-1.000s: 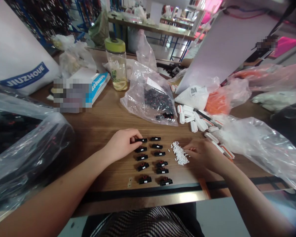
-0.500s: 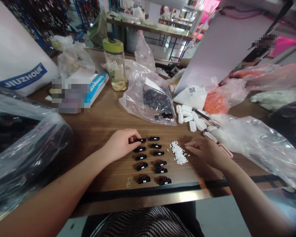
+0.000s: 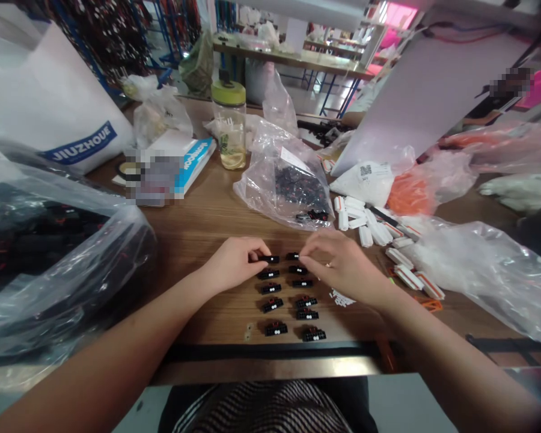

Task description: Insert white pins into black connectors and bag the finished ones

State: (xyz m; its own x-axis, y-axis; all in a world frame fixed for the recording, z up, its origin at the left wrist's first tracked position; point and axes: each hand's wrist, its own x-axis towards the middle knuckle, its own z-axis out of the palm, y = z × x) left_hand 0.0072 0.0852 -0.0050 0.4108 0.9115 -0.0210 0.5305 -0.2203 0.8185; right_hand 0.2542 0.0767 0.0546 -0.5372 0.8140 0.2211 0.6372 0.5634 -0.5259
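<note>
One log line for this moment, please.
left hand: holds left column's far black connector; right hand: near right column's far connector, grip unclear; white pieces: partly hidden

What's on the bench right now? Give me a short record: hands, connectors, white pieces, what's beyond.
Left hand: fingers on the far left connector
Right hand: fingertips beside the far right connector; contact unclear
Black connectors: two columns, five in the left, six in the right
White pieces: loose pile, partly hidden by the right hand
Beyond: clear bag of dark parts; green-lidded bottle
</note>
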